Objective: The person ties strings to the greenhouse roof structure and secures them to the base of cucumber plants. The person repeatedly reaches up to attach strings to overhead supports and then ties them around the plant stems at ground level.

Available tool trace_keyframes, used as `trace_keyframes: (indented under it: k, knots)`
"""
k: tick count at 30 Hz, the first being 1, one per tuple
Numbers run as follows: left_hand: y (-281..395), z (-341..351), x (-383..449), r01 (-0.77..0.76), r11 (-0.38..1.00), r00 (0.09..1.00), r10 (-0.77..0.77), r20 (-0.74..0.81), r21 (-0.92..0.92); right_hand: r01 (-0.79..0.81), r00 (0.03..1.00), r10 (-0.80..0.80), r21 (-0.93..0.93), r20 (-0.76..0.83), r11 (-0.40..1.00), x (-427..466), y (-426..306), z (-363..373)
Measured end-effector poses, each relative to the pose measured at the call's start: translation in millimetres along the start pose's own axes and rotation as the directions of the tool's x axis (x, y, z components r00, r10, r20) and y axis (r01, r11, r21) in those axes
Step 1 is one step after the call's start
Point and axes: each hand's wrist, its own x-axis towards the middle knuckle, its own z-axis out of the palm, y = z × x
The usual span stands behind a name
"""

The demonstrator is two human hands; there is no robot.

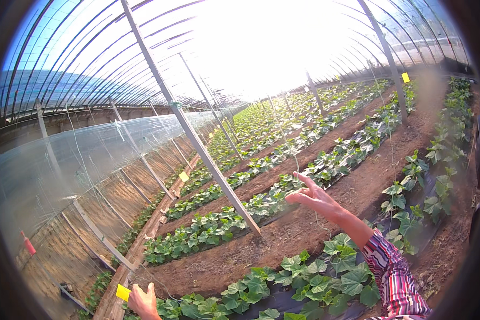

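Observation:
My right hand (pixel 314 199) reaches out over a soil path, index finger extended and apart from the fingers below. A thin pale string (pixel 294 154) comes down from above to this hand and shows again beneath it, near broad-leaved vine plants (pixel 342 256). Whether the fingers grip the string cannot be told. At the lower left is my left hand (pixel 144 303), thumb raised and fingers curled. A yellow card (pixel 123 293) shows right beside its knuckles; whether it is held or lies behind the hand is unclear.
Slanting posts (pixel 200 154) stand among the planted rows. Along the left, a clear plastic sheet (pixel 84 148) hangs before an earthen wall (pixel 92 216). More yellow cards (pixel 183 176) hang farther off. Dark plastic film (pixel 272 303) covers the nearest bed; bare soil paths (pixel 224 262) separate rows.

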Motion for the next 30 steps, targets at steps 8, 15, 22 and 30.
trace_keyframes:
  k: [8,15,22,30]
  knots:
    - [229.2,-158.4,91.0,-0.775,0.603,0.382,0.208,-0.901,-0.189,0.141,0.900,-0.130,-0.003,-0.415,0.990,-45.3,35.6,40.5]
    - [368.9,-303.1,188.0,-0.947,0.311,0.137,0.173,-0.975,-0.078,0.220,0.905,-0.281,-0.214,-0.319,0.952,-88.8,16.5,51.6]
    - [482.5,-385.4,242.7,-0.908,0.408,0.148,0.102,-0.984,-0.094,0.213,0.925,-0.294,-0.311,-0.242,0.926,-112.1,2.1,44.3]
    - [540.0,-418.6,255.2,-0.854,0.506,0.330,0.342,-0.880,-0.123,0.247,0.934,-0.303,-0.270,-0.191,0.931,-128.2,-15.9,47.3]
